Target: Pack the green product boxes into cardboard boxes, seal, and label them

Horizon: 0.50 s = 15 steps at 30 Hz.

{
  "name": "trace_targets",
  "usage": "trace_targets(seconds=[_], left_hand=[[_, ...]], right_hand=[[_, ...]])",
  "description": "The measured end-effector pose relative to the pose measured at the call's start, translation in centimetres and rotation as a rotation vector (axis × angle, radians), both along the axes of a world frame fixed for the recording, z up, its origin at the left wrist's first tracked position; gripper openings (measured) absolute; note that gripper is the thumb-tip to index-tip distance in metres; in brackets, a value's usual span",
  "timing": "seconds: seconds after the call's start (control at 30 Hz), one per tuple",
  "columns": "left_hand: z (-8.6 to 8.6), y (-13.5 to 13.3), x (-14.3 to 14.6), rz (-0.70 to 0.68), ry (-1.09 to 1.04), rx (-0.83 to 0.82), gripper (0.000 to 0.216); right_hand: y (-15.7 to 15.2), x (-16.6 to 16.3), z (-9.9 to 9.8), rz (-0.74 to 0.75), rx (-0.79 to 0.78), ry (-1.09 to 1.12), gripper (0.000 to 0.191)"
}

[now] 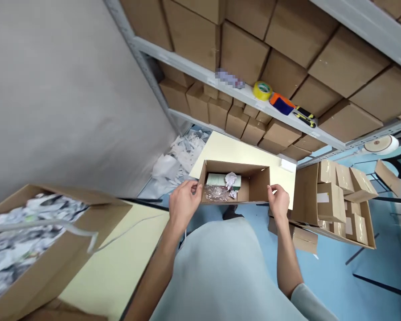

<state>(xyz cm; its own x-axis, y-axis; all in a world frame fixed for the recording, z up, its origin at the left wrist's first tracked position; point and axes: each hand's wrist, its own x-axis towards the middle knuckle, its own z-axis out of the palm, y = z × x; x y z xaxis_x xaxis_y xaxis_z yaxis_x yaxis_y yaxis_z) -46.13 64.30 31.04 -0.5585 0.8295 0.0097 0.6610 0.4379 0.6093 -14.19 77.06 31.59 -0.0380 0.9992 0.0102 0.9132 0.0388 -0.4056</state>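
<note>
An open cardboard box is held level between my two hands at the near edge of a pale yellow table. My left hand pinches its left end wall at the top rim. At the opposite end, the fingers of my right hand are closed on the right rim. Inside lie a pale green and white item, crumpled white paper and a clear crinkled plastic wrap. The right part of the box's floor shows bare cardboard.
Shelves packed with cartons stand behind the table; yellow tape and box cutters lie on one ledge. A large carton of crumpled paper is at left. Small boxes fill a carton at right. Loose paper covers the floor by the wall.
</note>
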Motion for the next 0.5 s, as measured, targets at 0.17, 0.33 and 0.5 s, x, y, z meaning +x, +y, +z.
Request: trace_targets(seconds=[0.17,0.33,0.5], left_hand=[[-2.3,10.2,3.5,-0.024,0.026,-0.066,0.022],[-3.7,16.6,5.4,-0.015,0.040,-0.062,0.024],[-5.2,20.5,5.4,-0.019,0.052,-0.072,0.023]], right_hand=[[6.7,4.5,-2.7,-0.011,0.018,0.082,0.050],[11.9,6.5,-4.9,-0.001,0.002,0.109,0.052],[14.3,6.6,-6.5,0.003,0.009,0.109,0.049]])
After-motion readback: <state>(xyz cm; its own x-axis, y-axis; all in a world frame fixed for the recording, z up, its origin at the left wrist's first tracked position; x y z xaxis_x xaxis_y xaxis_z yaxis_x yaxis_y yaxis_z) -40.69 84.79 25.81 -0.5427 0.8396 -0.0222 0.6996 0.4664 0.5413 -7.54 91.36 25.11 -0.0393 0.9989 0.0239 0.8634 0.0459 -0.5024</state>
